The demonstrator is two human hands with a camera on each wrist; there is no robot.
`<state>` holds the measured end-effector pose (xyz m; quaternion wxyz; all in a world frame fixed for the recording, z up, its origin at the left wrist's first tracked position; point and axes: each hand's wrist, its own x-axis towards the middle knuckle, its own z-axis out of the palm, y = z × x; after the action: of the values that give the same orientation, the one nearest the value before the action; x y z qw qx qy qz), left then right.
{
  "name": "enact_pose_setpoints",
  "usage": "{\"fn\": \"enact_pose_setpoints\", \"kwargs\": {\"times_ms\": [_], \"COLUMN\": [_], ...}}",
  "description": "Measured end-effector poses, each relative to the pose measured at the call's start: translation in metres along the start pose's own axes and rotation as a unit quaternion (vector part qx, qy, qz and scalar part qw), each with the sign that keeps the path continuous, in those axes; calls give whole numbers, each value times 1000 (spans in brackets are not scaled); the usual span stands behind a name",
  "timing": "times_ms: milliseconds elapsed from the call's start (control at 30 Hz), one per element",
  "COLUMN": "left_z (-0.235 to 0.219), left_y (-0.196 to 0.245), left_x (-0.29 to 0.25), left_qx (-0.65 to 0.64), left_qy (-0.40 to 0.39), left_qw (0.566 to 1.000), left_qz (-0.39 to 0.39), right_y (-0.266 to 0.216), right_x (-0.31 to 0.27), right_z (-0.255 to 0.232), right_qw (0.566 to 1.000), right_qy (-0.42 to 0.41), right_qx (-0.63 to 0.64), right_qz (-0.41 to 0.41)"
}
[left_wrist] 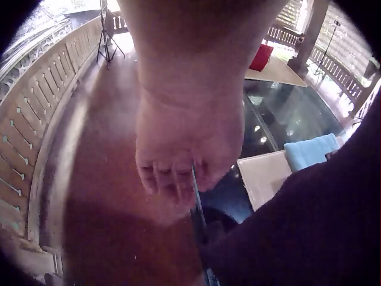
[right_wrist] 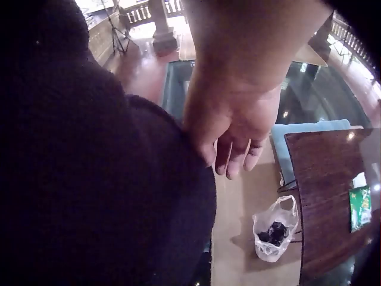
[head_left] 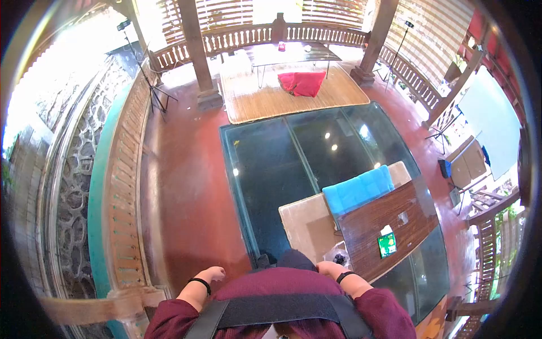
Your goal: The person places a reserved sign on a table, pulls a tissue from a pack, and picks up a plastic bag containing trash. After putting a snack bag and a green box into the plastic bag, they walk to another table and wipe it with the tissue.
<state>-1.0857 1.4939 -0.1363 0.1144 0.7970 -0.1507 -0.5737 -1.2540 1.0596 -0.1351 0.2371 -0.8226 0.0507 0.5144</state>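
My left hand [left_wrist: 189, 140] hangs beside my body over the red floor, its fingers loosely curled and nothing in them. In the head view the same hand [head_left: 213, 274] shows at the left of my dark red shirt, a black band on the wrist. On the other side, my right hand [right_wrist: 241, 128] hangs close to my dark clothing with fingers loosely bent, holding nothing. Nearest to it is a clear plastic bag [right_wrist: 266, 245] with dark contents, standing on a beige mat [right_wrist: 229, 238] by the low wooden table [right_wrist: 324, 173].
A green packet [head_left: 387, 245] lies on the wooden table, and a blue cushion [head_left: 358, 189] lies along its far side. Dark glass panels [head_left: 265, 164] cover the floor ahead. Farther off are a red cloth [head_left: 302, 83], a long low table [head_left: 293, 52] and a tripod [head_left: 155, 96] by the railing.
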Motion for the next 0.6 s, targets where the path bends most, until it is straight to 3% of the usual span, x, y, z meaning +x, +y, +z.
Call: {"fn": "enact_pose_setpoints", "kwargs": {"times_ms": [33, 100, 167, 200, 300, 333, 467, 533, 567, 600], "left_z": [-19, -61, -89, -99, -150, -162, -216, -256, -273, -296], "left_y": [3, 7, 3, 6, 44, 61, 103, 131, 149, 177], "left_x": [11, 42, 87, 106, 133, 132, 162, 170, 177, 173], "left_qx": [0, 95, 112, 116, 72, 30, 89, 120, 213, 305], "left_qy": [14, -65, -11, 16, 44, 14, -29, -41, -43, -53], "left_qw": [998, 991, 994, 992, 991, 997, 992, 987, 974, 951], "left_qz": [-59, -65, 4, 39, 99, 73, 89, 96, 60, 26], "right_y": [6, 25, 38, 44, 79, 77, 68, 77, 81, 75], "right_x": [17, 42, 60, 69, 121, 119, 120, 139, 149, 149], "right_z": [-7, -20, -41, -53, -93, -122, -243, -293, -313, -338], "right_qw": [1000, 998, 992, 995, 992, 986, 999, 998, 997, 995], "right_qy": [13, 57, 97, 75, 82, 102, 36, 63, 74, 78], "right_qx": [-15, 13, 70, 50, 93, 128, 1, 9, 16, 48], "right_qz": [3, 33, 46, 42, 8, 19, 16, -9, -22, 34]}}
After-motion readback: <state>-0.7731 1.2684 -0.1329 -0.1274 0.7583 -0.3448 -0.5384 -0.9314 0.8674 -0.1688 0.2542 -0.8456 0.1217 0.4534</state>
